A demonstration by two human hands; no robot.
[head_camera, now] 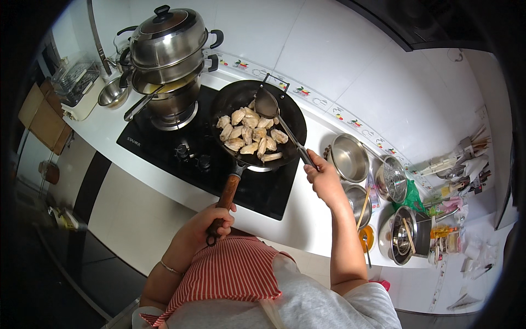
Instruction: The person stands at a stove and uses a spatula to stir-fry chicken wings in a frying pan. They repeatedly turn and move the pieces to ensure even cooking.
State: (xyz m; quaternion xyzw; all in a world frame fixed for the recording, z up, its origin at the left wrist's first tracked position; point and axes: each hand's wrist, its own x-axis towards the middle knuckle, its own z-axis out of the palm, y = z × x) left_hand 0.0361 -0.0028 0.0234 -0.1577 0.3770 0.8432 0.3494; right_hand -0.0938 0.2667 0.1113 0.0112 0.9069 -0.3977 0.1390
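Observation:
My left hand (pixel 218 221) is wrapped around the wooden handle (pixel 229 191) of a black wok (pixel 294 140). The wok sits over the right burner of a black glass gas hob (pixel 263 197). Several pale, lightly browned pieces of chicken wing (pixel 248 133) lie in it. My right hand (pixel 322 174) grips the dark handle of a metal ladle (pixel 267 105). The ladle's bowl is over the far side of the wok, rounded back upward, and partly covers the chicken there. Whether it touches the pieces I cannot tell.
A lidded steel steamer stack (pixel 168 45) stands on the left burner, with a long-handled pan or strainer (pixel 144 103) against it. Right of the hob are steel bowls (pixel 349 158), chopsticks (pixel 363 207), a bowl of orange liquid (pixel 367 238) and a large basin (pixel 396 236). A tiled wall (pixel 312 53) rises behind.

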